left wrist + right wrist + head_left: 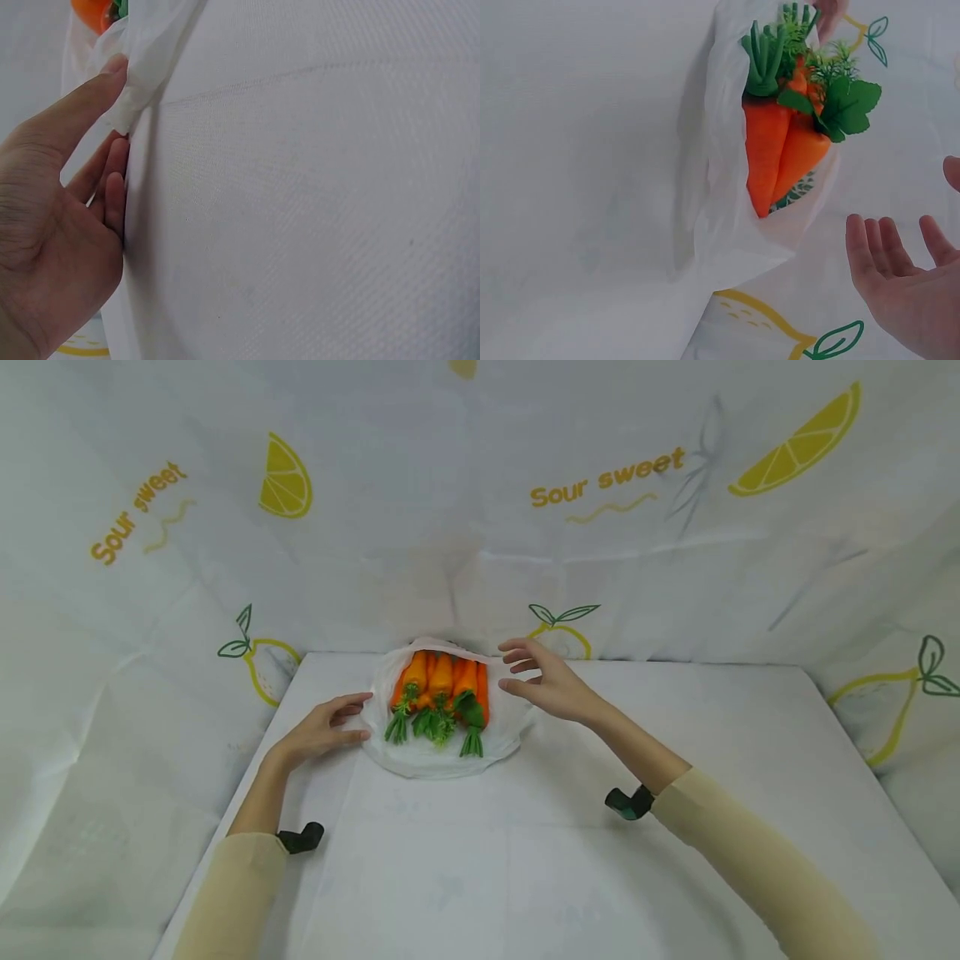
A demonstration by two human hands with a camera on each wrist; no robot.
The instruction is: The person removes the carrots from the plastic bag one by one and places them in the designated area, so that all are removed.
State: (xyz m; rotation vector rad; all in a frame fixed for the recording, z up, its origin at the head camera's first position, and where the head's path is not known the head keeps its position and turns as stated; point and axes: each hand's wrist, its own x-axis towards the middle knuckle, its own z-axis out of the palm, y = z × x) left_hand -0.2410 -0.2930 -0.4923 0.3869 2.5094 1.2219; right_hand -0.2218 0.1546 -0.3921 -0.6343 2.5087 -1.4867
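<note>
A white plastic bag (420,764) lies at the far side of the table, its wide mouth facing me. Inside are several orange carrots (441,675) with green leafy tops (438,727). My left hand (322,731) is at the bag's left edge, thumb and fingers spread apart. In the left wrist view, the thumb of the left hand (67,202) touches the bag (154,56); its other fingers are partly hidden. My right hand (546,681) hovers beside the bag's right edge, fingers loosely bent and holding nothing. The right wrist view shows a gap between the right hand (900,285) and the bag (724,180).
The table (465,868) has a white covering. Behind it and at the sides hangs a white cloth (420,552) printed with lemons and lettering. A dark device (302,837) sits at the left wrist, and another dark device (628,803) at the right.
</note>
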